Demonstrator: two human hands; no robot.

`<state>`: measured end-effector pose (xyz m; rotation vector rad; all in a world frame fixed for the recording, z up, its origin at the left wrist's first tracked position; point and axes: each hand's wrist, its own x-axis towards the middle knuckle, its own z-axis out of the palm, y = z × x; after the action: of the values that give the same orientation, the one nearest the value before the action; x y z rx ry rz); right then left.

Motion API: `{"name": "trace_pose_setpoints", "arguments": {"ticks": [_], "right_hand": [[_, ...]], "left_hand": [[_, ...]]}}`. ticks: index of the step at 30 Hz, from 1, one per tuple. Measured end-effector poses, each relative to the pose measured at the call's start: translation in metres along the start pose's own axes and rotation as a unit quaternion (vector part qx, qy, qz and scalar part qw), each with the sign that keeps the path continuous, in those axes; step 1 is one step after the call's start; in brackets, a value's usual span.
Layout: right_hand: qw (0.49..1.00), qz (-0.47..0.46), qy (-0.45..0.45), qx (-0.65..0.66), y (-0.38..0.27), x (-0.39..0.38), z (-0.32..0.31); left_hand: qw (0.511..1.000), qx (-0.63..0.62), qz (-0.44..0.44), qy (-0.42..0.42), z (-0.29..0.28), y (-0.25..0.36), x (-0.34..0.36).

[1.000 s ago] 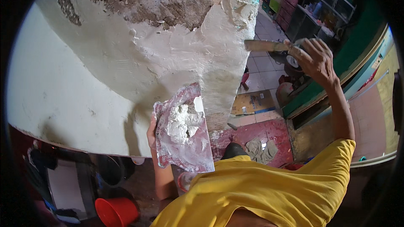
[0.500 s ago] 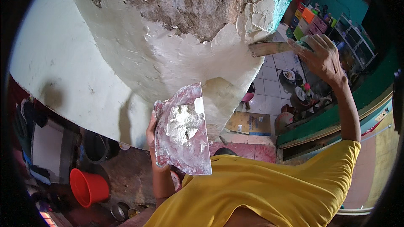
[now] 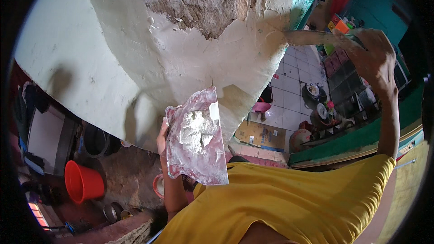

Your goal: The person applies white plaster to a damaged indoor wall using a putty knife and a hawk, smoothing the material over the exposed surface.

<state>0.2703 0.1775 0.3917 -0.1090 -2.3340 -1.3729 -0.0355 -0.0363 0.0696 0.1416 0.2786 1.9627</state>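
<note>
My left hand (image 3: pixel 162 136) grips a flat, pinkish, plaster-smeared board (image 3: pixel 181 162) from its left edge; most of its fingers are hidden beneath. A lump of white plaster (image 3: pixel 198 131) sits in the middle of the board. Out at the upper right, my right hand (image 3: pixel 376 56) is closed round a putty knife (image 3: pixel 312 38). The knife's blade reaches left to the right edge of the wall (image 3: pixel 181 63), where it appears to touch. Smooth pale plaster covers the wall's lower part, while rough brown masonry (image 3: pixel 199 0) is bare above.
A red bucket (image 3: pixel 85 183) and a black tub (image 3: pixel 96 141) stand on the floor at lower left. Beyond the wall's right edge lie a flattened cardboard box (image 3: pixel 260 135), pans (image 3: pixel 313 91) and dishes on white tiles. A green ledge (image 3: pixel 334 149) runs below my right arm.
My right hand and the putty knife have moved right and slightly up, to the wall's edge. The view has shifted a little; the board stays in much the same place.
</note>
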Motion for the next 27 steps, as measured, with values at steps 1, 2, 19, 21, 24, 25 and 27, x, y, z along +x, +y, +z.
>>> {"name": "trace_pose_setpoints", "arguments": {"ticks": [1,2,19,21,24,25,27], "right_hand": [[1.000,0.027,0.008,0.004,0.001,-0.004,-0.002],[1.000,0.021,-0.002,-0.003,0.001,-0.008,-0.003],[0.999,-0.024,0.037,-0.001,0.020,0.005,0.036],[0.999,-0.013,0.036,0.016,0.032,0.001,0.033],[0.991,0.030,0.096,0.089,0.041,-0.008,0.040],[0.990,0.033,0.115,0.073,0.040,-0.013,0.047],[0.970,0.133,0.132,0.154,0.024,-0.032,0.071]], "left_hand": [[1.000,0.001,-0.008,-0.010,0.002,0.000,-0.003],[1.000,0.001,-0.015,-0.021,0.005,0.001,-0.008],[0.998,0.061,0.018,0.022,0.004,-0.012,-0.016],[0.997,0.061,0.026,0.025,0.012,-0.015,-0.017],[0.996,0.070,0.039,0.045,0.007,-0.012,-0.013],[0.995,0.074,0.046,0.057,0.003,-0.011,-0.014],[0.995,0.062,0.053,0.058,-0.005,-0.011,-0.016]]}}
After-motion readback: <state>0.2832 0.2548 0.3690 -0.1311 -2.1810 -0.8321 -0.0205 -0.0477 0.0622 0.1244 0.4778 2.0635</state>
